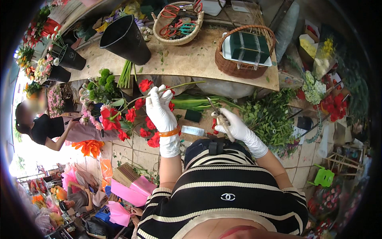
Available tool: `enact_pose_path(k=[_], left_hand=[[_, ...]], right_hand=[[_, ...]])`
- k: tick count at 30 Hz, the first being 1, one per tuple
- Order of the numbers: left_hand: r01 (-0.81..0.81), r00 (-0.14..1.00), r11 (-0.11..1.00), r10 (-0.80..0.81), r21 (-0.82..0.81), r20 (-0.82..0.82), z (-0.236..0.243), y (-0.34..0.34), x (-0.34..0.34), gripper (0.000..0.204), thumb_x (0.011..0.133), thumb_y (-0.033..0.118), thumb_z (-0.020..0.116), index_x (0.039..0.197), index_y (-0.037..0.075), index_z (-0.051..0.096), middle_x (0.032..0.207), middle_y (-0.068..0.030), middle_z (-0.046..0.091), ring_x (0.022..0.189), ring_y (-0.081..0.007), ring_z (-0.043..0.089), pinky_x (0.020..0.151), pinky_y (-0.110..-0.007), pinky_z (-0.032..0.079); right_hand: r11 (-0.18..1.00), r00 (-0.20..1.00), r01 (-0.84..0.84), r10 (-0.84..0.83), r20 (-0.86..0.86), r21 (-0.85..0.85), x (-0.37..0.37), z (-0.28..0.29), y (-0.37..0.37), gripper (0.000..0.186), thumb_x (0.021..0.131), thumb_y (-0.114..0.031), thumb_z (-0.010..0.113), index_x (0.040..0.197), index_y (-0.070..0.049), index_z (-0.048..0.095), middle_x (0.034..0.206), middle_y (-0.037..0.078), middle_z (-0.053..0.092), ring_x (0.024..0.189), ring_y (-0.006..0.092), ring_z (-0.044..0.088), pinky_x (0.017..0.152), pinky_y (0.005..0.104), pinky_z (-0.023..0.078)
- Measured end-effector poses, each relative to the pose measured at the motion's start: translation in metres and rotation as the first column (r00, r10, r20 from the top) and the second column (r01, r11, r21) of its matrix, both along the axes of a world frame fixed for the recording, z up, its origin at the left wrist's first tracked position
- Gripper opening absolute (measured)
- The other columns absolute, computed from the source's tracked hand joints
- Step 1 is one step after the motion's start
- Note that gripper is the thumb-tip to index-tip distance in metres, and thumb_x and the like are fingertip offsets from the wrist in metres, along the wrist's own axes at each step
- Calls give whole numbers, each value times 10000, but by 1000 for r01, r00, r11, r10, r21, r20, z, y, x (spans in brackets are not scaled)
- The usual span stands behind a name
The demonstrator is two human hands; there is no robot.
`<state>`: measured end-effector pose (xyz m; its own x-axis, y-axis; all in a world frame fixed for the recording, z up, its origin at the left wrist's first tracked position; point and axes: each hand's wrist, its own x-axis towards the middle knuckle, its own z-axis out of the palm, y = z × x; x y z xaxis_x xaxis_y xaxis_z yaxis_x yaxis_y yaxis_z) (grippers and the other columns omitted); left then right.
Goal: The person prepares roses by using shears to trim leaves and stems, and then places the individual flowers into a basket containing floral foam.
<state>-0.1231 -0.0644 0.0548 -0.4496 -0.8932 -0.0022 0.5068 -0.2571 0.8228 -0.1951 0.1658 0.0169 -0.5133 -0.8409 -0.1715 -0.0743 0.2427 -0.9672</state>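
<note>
My left hand (160,109), in a white glove with an orange band at the wrist, is closed on the long green stem of a red rose (109,118). The flower head hangs to the left, and the bare stem end points right. My right hand (234,126), also gloved, grips a pair of pruning shears (216,108), blades pointing up and left, apart from the stem. More red flowers (153,140) cluster below and behind my left hand. Between my hands lie a dark green block (193,115) and long green leaves (195,102).
Ahead, a wooden table (179,59) bears a black bucket (126,42), a woven basket of tools (175,40) and a wicker basket (234,71) holding green floral foam (250,47). Leafy branches (262,115) stand at right. A person (45,123) stands at left; another (81,199) is lower left.
</note>
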Motion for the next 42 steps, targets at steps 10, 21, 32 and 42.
enact_pose_path(k=[10,21,32,42], left_hand=[[44,994,995,-35,-92,101,-3,2,3,189,934,176,537,999,1,569,913,-143,656,699,-188,642,669,-299,537],[150,980,979,-129,-137,154,-3,-1,13,201,938,172,530,1004,-11,581,888,-134,657,709,-184,642,679,-283,529],[178,972,982,-165,-65,167,-24,-9,20,212,942,175,519,1016,-16,571,915,-147,656,706,-184,640,695,-291,531],[179,984,984,-179,-7,16,-28,-17,20,238,941,210,523,1062,5,539,949,-129,639,753,-194,629,734,-320,512]], right_hand=[[989,959,9,33,281,-146,2,-1,-5,437,882,-233,620,1219,-8,458,883,-18,508,720,33,462,649,180,406],[996,983,19,-3,181,-87,10,14,-4,458,864,-308,644,1177,-9,495,755,-49,464,593,16,413,512,180,334],[993,919,-12,-35,394,117,9,9,3,528,810,-341,707,1155,11,521,930,29,539,782,72,514,703,233,461],[998,979,41,-33,203,-37,3,-14,-7,518,804,-277,719,1186,7,516,917,30,565,799,92,530,725,252,458]])
